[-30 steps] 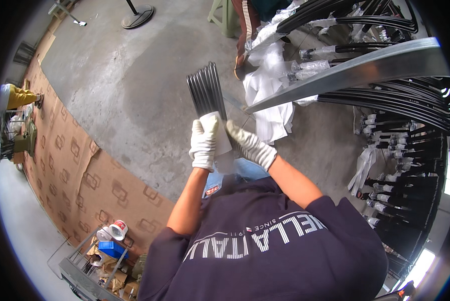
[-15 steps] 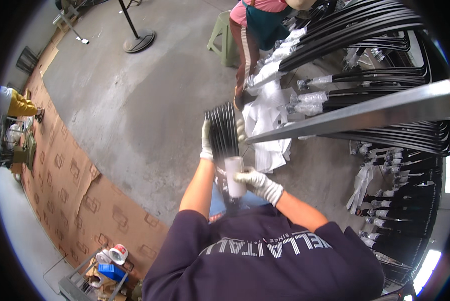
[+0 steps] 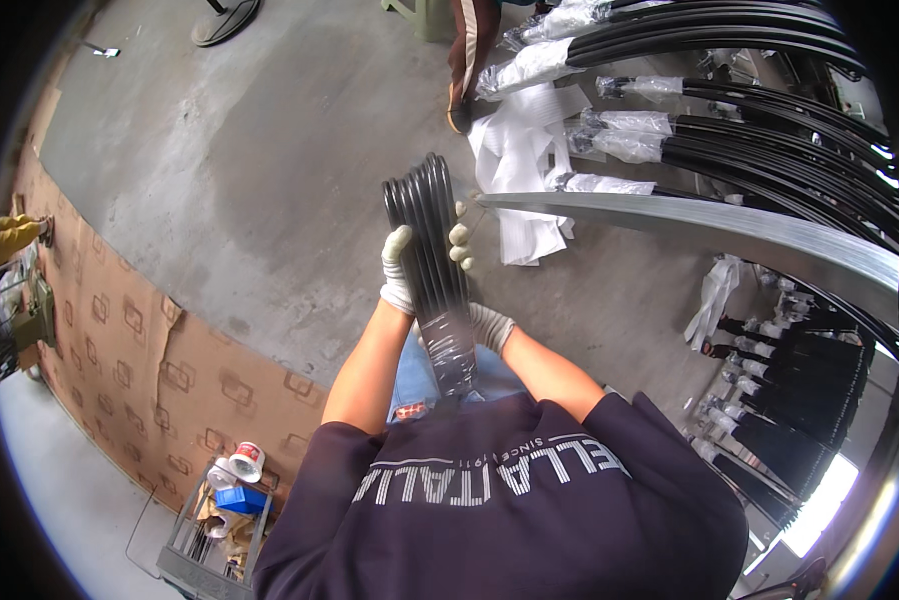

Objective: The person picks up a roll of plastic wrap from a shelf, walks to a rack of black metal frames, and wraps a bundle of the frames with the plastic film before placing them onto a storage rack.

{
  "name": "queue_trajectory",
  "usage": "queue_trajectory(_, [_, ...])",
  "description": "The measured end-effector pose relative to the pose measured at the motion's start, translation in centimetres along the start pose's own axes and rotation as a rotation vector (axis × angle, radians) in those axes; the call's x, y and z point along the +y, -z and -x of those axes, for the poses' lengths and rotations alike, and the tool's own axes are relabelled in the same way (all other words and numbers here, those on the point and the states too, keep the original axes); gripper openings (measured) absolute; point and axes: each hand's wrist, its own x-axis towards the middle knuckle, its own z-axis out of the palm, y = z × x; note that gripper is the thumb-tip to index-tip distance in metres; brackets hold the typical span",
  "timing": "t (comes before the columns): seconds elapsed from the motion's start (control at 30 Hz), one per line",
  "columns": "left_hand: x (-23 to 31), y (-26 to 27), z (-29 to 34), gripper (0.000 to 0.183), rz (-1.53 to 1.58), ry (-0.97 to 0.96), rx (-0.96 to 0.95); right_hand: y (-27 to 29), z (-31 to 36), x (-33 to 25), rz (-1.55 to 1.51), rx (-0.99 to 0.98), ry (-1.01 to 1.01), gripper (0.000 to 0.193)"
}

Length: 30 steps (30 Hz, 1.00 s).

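Observation:
In front of me is a bundle of black bent tubes (image 3: 431, 235), rounded ends up. My left hand (image 3: 397, 268), in a white knit glove, is closed round it; the thumb lies on the left side and the fingertips show on the right. Clear stretch film (image 3: 451, 350) is wrapped round the bundle's lower part. My right hand (image 3: 491, 328), also gloved, reaches behind the wrapped part, and its fingers are hidden there. The white roll of stretch film it held a moment ago is out of sight behind the bundle.
A metal bar (image 3: 709, 225) juts in from the right, its end near my left fingertips. Film-wrapped tube bundles (image 3: 769, 150) hang at the right. White foam sheets (image 3: 519, 150) lie ahead, beside a person's leg (image 3: 469, 50). A cart (image 3: 204, 565) stands at lower left.
My right hand has moved from the front of the bundle, where it held the film roll, to behind its right side. The left hand still grips the tubes. My view has tilted downward.

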Motion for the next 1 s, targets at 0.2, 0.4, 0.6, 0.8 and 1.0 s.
queue_trajectory(0.2, [4.1, 0.1, -0.2, 0.047, -0.846, 0.094, 0.498, 5.3, -0.4, 4.3, 2.213, -0.115, 0.297, 0.045])
queue_trajectory(0.4, [4.4, 0.9, 5.0, 0.052, -1.864, 0.082, 0.288, 5.7, 0.7, 5.3, 2.105, -0.133, 0.337, 0.050])
queue_trajectory(0.6, [-0.2, 1.2, 8.5, 0.060, -0.876, 0.090, 0.669, 1.4, 1.8, -0.4, 1.942, -0.225, -0.051, 0.039])
queue_trajectory(0.8, [-1.6, 1.4, 8.6, 0.049, -0.890, -0.050, 0.716, 1.4, 1.1, 12.0, 2.757, -0.609, 1.500, 0.057])
queue_trajectory(1.0, [-2.2, 0.4, 7.7, 0.035, -0.721, -0.030, 0.677, 5.2, -4.7, 23.0, 2.679, 0.938, 2.998, 0.100])
